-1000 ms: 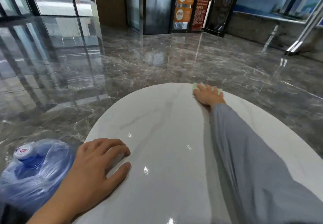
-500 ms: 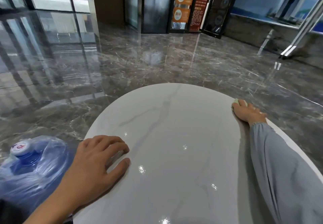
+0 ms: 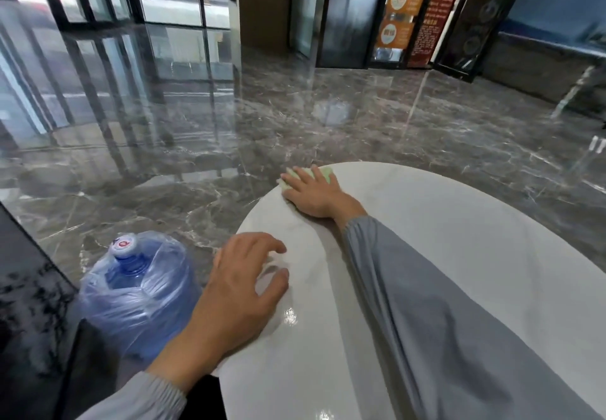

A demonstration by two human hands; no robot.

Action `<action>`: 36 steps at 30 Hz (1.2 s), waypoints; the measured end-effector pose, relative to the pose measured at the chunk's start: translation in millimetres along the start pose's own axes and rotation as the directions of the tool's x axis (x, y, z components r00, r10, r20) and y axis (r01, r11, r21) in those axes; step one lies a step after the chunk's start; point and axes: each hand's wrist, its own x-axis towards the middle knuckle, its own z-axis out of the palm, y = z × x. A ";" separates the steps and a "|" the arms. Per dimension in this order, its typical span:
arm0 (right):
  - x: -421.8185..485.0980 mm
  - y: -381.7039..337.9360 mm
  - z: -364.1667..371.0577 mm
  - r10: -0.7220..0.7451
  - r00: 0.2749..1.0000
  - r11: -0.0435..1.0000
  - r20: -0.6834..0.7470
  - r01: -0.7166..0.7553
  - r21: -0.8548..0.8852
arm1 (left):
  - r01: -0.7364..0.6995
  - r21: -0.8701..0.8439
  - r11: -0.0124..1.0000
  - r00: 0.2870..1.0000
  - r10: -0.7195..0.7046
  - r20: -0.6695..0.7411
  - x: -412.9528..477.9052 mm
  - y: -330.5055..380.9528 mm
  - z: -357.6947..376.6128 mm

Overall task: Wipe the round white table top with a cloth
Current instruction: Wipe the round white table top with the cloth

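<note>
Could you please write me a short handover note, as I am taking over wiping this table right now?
Right hand: flat, pressing the green cloth on the table top at its far left edge.
Left hand: fingers spread, resting on the near left edge, holding nothing.
Done: cannot tell how much is wiped.
Left: sweep the cloth over the rest. A water bottle stands on the floor at the left.

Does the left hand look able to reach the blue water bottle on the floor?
Probably yes: the left hand rests on the table top at its edge, the water bottle stands just beside, with nothing between.
</note>
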 end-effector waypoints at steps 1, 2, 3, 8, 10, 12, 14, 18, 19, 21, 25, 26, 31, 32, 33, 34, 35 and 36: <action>-9.9 -15.7 5.0 -0.035 0.999 0.999 0.007 0.035 -0.012 | 0.026 -0.045 0.999 0.999 -0.027 -0.035 -0.8 0.4 -2.2; -22.6 -28.4 10.1 -0.064 0.998 0.998 0.008 0.064 -0.026 | 0.042 -0.082 0.996 0.997 -0.048 -0.065 -1.5 0.7 -3.5; -37.8 -38.8 16.1 -0.093 0.996 0.995 0.004 0.093 -0.040 | 0.054 -0.114 0.992 0.993 -0.066 -0.098 -2.0 0.2 -4.3; -146.3 -76.9 45.5 -0.263 0.965 0.963 0.014 0.263 -0.057 | 0.211 -0.350 0.913 0.919 -0.307 -0.247 -3.8 -0.9 -5.2; -193.4 -85.1 56.2 -0.294 0.956 0.953 0.012 0.294 -0.071 | 0.237 -0.431 0.871 0.889 -0.373 -0.264 -5.2 0.4 -7.4; -239.1 -90.9 65.6 -0.304 0.953 0.950 0.007 0.303 -0.080 | 0.251 -0.489 0.835 0.869 -0.417 -0.266 -5.9 0.4 -9.2; -282.4 -95.9 72.4 -0.294 0.956 0.954 0.007 0.294 -0.064 | 0.267 -0.527 0.807 0.853 -0.452 -0.261 -6.2 -0.4 -10.6; -353.8 -102.8 79.9 -0.246 0.969 0.969 0.028 0.246 -0.021 | 0.304 -0.562 0.769 0.851 -0.484 -0.203 -17.2 1.6 -12.9; -364.7 -103.2 82.6 -0.231 0.973 0.972 0.025 0.231 -0.027 | 0.292 -0.560 0.776 0.865 -0.464 -0.192 -24.0 4.1 -13.4; -378.3 -104.6 88.8 -0.193 0.981 0.980 0.006 0.193 -0.042 | 0.242 -0.520 0.819 0.908 -0.380 -0.177 -41.7 11.4 -13.1; -385.0 -107.6 93.7 -0.140 0.990 0.989 -0.025 0.139 -0.055 | 0.041 -0.186 0.982 0.991 -0.064 -0.118 -66.3 38.2 -13.0; -385.2 -108.9 94.9 -0.138 0.990 0.989 -0.026 0.136 -0.063 | -0.010 -0.110 0.994 0.998 0.003 -0.061 -68.2 45.4 -14.4; -393.0 -111.2 99.8 -0.122 0.992 0.990 -0.039 0.119 -0.077 | -0.127 -0.050 0.991 0.959 0.136 0.250 -62.9 70.0 -17.4; -396.5 -111.3 101.1 -0.115 0.992 0.991 -0.043 0.111 -0.073 | -0.110 -0.064 0.992 0.950 0.124 0.286 -63.5 72.4 -17.2; -399.8 -111.8 102.8 -0.108 0.993 0.992 -0.052 0.104 -0.071 | -0.091 -0.083 0.992 0.943 0.113 0.314 -64.4 74.4 -17.2; -403.6 -113.1 104.2 -0.101 0.993 0.993 -0.061 0.097 -0.064 | -0.081 -0.096 0.992 0.936 0.109 0.335 -66.0 76.1 -17.2; -409.0 -113.5 105.2 -0.093 0.993 0.994 -0.071 0.089 -0.058 | -0.093 -0.096 0.991 0.928 0.121 0.352 -67.4 80.2 -16.4; -411.2 -114.0 107.1 -0.092 0.993 0.995 -0.075 0.088 -0.052 | -0.106 -0.081 0.991 0.921 0.129 0.368 -68.7 81.7 -15.5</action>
